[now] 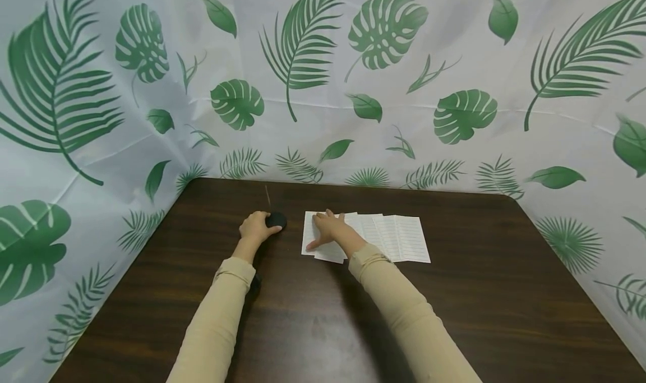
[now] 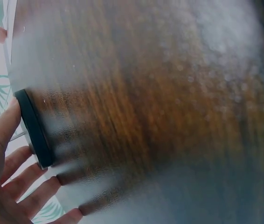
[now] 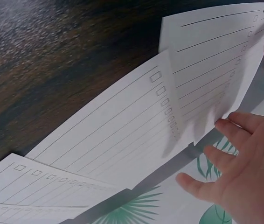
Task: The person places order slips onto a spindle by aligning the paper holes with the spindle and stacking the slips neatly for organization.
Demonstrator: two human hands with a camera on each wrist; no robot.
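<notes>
My left hand [image 1: 254, 229] holds the round black base [image 1: 276, 220] of a receipt spike, whose thin metal rod [image 1: 268, 195] stands up behind it. Thumb and fingers lie on opposite sides of the base [image 2: 35, 130] in the left wrist view. Several white checklist sheets [image 1: 414, 237] overlap in a row to the right of the spike. Over the leftmost sheets, my right hand [image 1: 330, 229] spreads its fingers, with the fingertips at their far part. Ruled lines and small checkboxes show on the sheets [image 3: 108, 121] in the right wrist view.
The dark wood table [image 1: 484, 293] ends at a back edge close beyond the spike and sheets. A white cloth with green leaves [image 1: 313, 130] hangs behind and along the sides. A small dark item [image 1: 254, 285] shows beside the left sleeve.
</notes>
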